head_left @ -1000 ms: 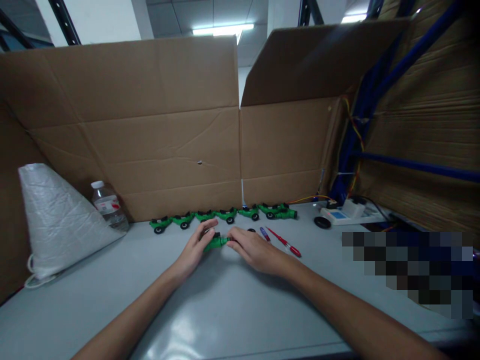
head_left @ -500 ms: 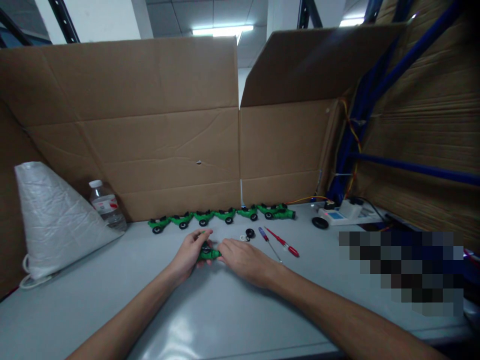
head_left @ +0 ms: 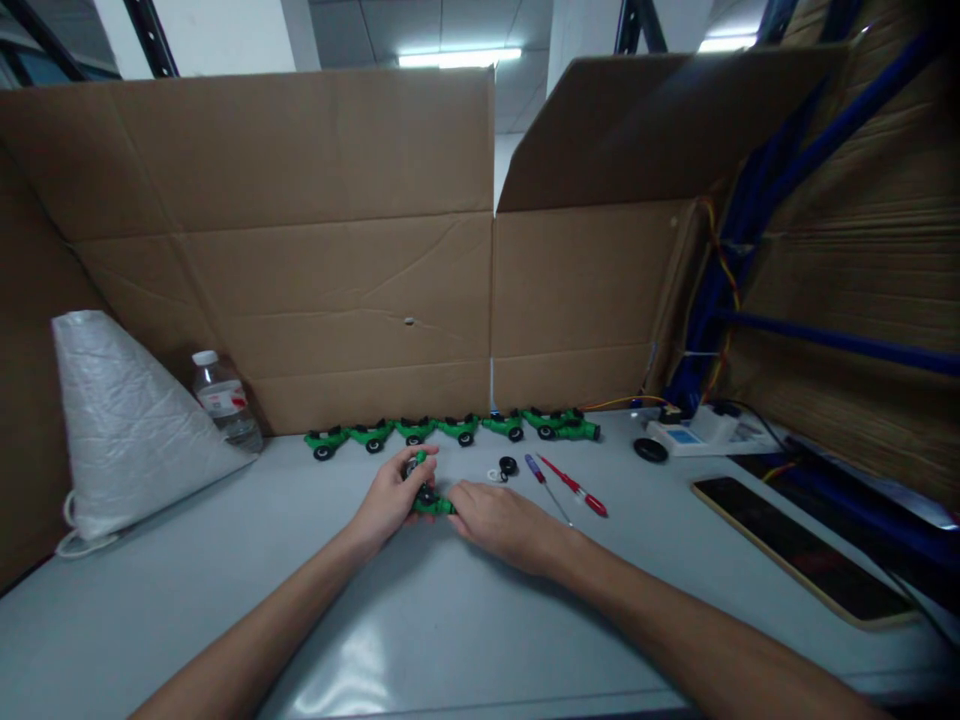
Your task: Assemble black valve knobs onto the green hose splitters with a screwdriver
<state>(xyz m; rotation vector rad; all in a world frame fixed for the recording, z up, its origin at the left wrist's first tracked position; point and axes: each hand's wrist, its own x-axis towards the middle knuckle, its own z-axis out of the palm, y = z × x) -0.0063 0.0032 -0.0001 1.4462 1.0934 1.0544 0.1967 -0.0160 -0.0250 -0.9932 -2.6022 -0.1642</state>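
Green piece (head_left: 435,506) now shows more of itself than half a second ago: a rounded green tip and black parts stand out above the left thumb, where only a thin green sliver showed; it appears turned within the grasp. Left hand (head_left: 386,500) wraps the piece's left portion; right hand (head_left: 504,525) has its fingertips closed at the right end, exact contact hidden by the knuckles. Judged from this, handling continues at that right end, and the piece is not yet set down. Position: over the middle of the table (head_left: 450,640), between the far row of green wheeled pieces (head_left: 457,429) and the near edge; whether it touches the surface cannot be told. Versus one second ago: both hands sit farther from the row, toward the near edge, so the small black ring (head_left: 508,466), white ring (head_left: 493,475) and the shaft of the purple-handled screwdriver (head_left: 535,468) are uncovered, just beyond the right hand. Red screwdriver (head_left: 592,502) lies beside it, unmoved. Row along the far edge appears unchanged. Near the right edge, a phone (head_left: 802,550) is now legible where earlier frames are pixelated; whole view shifts slightly.
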